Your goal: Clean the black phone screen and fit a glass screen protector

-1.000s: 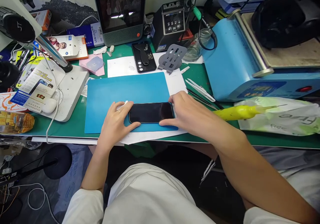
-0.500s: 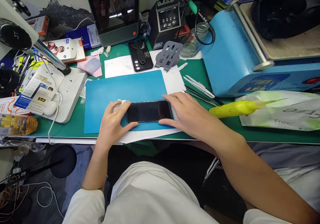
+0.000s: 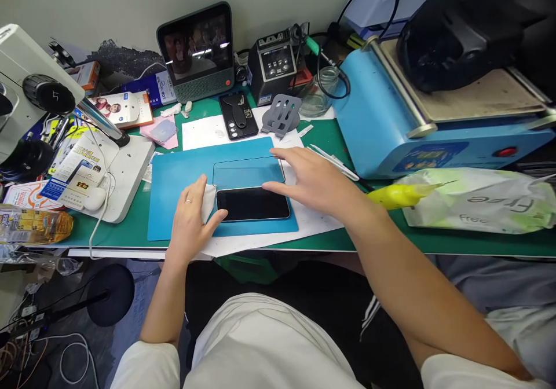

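A smartphone (image 3: 253, 204) with a dark screen lies lengthwise on a blue mat (image 3: 180, 166). My right hand (image 3: 313, 178) grips the right end of a clear screen protector (image 3: 247, 172) with a thin black border, thumb at the near edge and fingertips at the far one. The protector is apart from my left hand and sits just beyond the phone, its near edge hidden or overlapping the phone. My left hand (image 3: 191, 215) is open at the phone's left end, its thumb at the near corner. A white tissue (image 3: 209, 201) shows between that thumb and forefinger; whether it is gripped is unclear.
Behind the mat are a black phone back (image 3: 237, 115), a grey stand (image 3: 282, 115) and a display screen (image 3: 195, 47). A blue machine (image 3: 373, 128), a yellow bottle with a needle tip (image 3: 399, 195) and a wipes pack (image 3: 478, 201) lie right. A microscope base (image 3: 125, 186) stands left.
My right hand has lifted the screen protector away from the phone, moving it toward the far side. My left fingers have come off the phone's far corner. The view has shifted slightly.
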### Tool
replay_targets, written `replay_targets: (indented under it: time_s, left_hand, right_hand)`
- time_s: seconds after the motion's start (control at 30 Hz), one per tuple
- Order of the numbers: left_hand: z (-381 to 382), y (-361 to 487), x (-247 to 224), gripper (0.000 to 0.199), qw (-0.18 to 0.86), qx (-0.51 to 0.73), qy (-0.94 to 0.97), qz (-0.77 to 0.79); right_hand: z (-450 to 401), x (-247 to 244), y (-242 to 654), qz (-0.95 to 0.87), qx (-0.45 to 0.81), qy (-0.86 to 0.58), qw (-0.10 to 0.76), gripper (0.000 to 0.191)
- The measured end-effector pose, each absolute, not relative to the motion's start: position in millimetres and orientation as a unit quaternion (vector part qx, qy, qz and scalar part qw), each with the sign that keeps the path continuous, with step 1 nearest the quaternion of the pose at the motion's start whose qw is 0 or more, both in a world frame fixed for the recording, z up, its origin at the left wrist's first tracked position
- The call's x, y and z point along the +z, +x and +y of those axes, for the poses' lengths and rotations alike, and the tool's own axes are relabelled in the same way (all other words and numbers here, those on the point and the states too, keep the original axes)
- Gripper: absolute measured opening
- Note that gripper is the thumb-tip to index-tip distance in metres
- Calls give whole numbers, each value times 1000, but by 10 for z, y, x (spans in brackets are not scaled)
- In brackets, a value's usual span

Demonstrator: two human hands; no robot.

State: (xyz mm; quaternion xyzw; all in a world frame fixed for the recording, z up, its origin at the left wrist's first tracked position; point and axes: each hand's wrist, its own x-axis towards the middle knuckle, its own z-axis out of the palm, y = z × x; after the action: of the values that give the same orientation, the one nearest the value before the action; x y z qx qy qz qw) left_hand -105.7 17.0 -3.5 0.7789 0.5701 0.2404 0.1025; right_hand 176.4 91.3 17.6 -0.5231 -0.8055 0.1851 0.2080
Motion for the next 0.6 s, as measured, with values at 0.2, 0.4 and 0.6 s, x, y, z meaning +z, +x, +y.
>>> replay_targets:
  time_s: [0.2,0.4,0.6]
  left_hand:
    - [140,-1037,-52,47,75,269,760,587]
    - [147,-1009,-79,25,38,257,736,625]
    - [169,-1011,-112,13,33,240,731,637]
  right_hand:
    - [1114,290,1738,-744,290,-581,158,52]
    - [1283,167,1764,-656,425,-593,191,69]
    - [1367,79,1760,-569,535,-593,197,78]
